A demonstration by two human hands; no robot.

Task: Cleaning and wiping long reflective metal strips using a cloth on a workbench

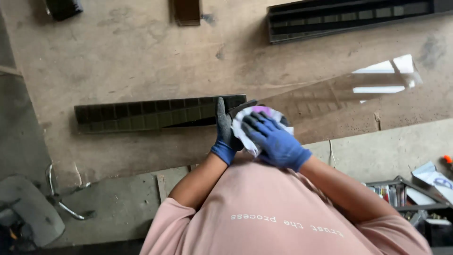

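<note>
Gloved hands wiping a glass pane

Cloth (255, 123), white with a purple patch, sits pressed under the right hand (276, 141), fingers spread flat on it. Left hand (226, 132) is closed around the near end of a clear glass sheet (349, 97) lying across the bench (141, 61) (its edges are hard to see). Risk, as I judge it: the pane could slip or crack if the left grip loosens under wiping pressure. Count: one cloth, one pane, two dark slatted frames (155, 114) (349, 16).
</note>
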